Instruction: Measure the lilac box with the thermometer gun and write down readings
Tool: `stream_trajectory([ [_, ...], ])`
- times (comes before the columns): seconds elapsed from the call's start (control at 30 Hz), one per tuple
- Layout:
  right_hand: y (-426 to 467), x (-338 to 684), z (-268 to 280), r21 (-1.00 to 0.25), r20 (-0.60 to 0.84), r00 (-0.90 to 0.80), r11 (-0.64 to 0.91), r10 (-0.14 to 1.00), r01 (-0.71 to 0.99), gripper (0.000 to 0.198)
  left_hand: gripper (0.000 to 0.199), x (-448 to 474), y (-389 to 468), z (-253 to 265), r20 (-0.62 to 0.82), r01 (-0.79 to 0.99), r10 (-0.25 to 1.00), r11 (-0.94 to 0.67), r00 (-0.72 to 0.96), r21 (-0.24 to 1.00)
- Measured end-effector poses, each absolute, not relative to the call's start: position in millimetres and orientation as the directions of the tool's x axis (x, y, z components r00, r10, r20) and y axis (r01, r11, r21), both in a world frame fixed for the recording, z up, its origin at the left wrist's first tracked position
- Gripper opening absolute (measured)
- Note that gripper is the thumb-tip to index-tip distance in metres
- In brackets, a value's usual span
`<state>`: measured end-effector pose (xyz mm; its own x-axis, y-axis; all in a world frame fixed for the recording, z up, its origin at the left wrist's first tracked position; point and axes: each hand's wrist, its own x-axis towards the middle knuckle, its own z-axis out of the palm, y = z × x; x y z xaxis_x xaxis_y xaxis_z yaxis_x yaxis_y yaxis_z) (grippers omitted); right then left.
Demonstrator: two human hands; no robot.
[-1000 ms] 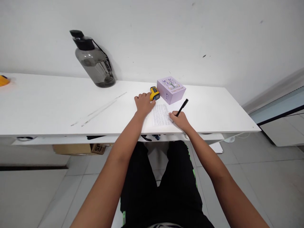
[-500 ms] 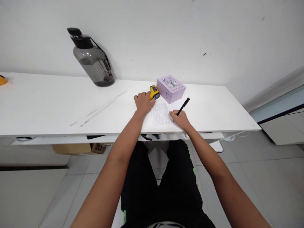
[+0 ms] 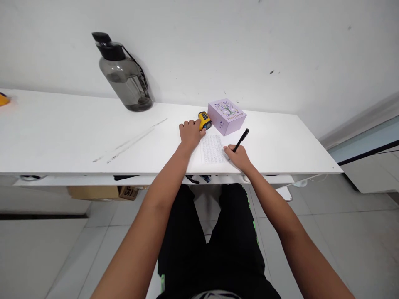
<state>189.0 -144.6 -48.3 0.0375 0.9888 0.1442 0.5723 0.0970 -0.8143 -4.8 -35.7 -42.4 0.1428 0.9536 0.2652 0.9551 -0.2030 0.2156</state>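
My right hand point(image 3: 237, 156) pinches a black pen point(image 3: 242, 138), slanted with its lower end down at the right side of a sheet of paper point(image 3: 212, 150). Rows of small handwriting cover the sheet. My left hand point(image 3: 190, 132) rests on the desk at the paper's upper left, thumb and fingers around a yellow-and-black tape measure point(image 3: 205, 120). Just behind the tape measure stands a lilac box point(image 3: 227, 116) with a tree design on its lid. The pen's tip is too small to make out.
A grey see-through water bottle point(image 3: 127, 81) with a black lid stands by the wall. The white desk point(image 3: 62, 133) bears dark streaks. An orange object point(image 3: 3, 99) shows at the far left. Below hang a shelf point(image 3: 84, 180) and a cardboard box point(image 3: 96, 192).
The view has shifted slightly. My right hand and pen sit about the same on the paper, and my left hand still holds the tape measure.
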Motion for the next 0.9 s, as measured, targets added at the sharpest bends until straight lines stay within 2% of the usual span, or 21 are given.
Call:
stream_trajectory([
  [0.63,-145.9,187.5,-45.8,-0.779,0.119,-0.016,0.104,0.993,0.618,0.045,0.050,-5.8,-31.4,-47.9,0.308,0.950,0.940,-0.221,0.148,0.219],
  [0.9,-143.5,190.7,-50.5,-0.848,0.155,0.027,0.119,0.988,0.517,0.058,0.050,-5.6,-32.3,-50.9,0.331,0.946,0.935,-0.217,0.130,0.241],
])
